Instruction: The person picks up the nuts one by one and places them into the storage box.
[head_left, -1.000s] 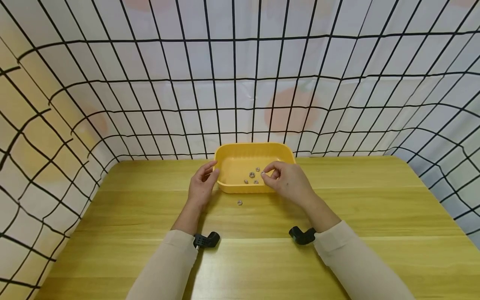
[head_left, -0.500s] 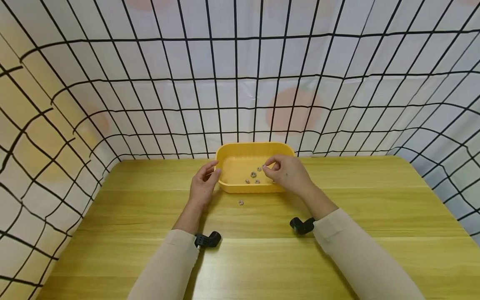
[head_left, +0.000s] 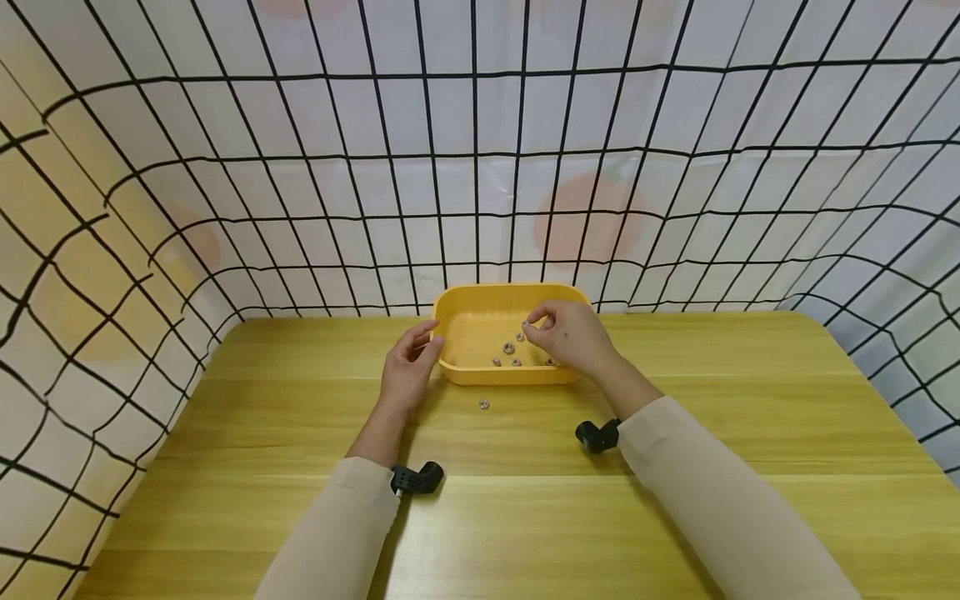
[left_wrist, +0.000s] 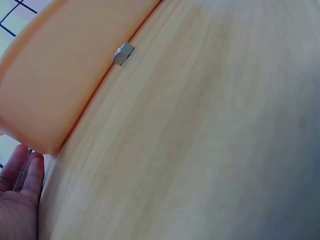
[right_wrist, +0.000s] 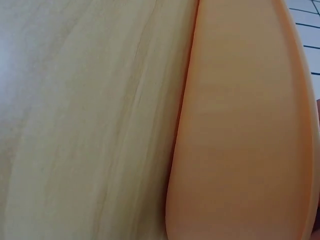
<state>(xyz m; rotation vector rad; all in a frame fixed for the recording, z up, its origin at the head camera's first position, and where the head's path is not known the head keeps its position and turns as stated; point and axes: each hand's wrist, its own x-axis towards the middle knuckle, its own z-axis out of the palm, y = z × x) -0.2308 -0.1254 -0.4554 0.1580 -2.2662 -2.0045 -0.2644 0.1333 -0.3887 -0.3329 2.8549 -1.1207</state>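
Note:
A yellow tray (head_left: 468,377) stands at the back of the wooden table. My left hand (head_left: 405,371) rests at its left end, fingers relaxed and fingertips at the rim. In the left wrist view, the fingers (left_wrist: 31,177) lie by the tray's corner. Over the tray's right part, my right hand (head_left: 573,337) pinches a small metal nut (head_left: 525,324) between thumb and forefinger. Several nuts lie in the tray, including a larger one (head_left: 509,347). Another nut (head_left: 483,404) lies on the table in front of the tray. The right wrist view shows mostly the tray's side (right_wrist: 240,125).
The wooden table (head_left: 495,533) extends to both sides and in front of the tray. A black wire grid (head_left: 480,156) stands behind it and along both sides, with a pale patterned sheet beyond. Black wrist cameras (head_left: 418,478) sit at both cuffs.
My right hand has moved back and slightly up over the tray with the nut pinched, uncovering a nut near the tray's front wall. The left hand stays at the tray's left end.

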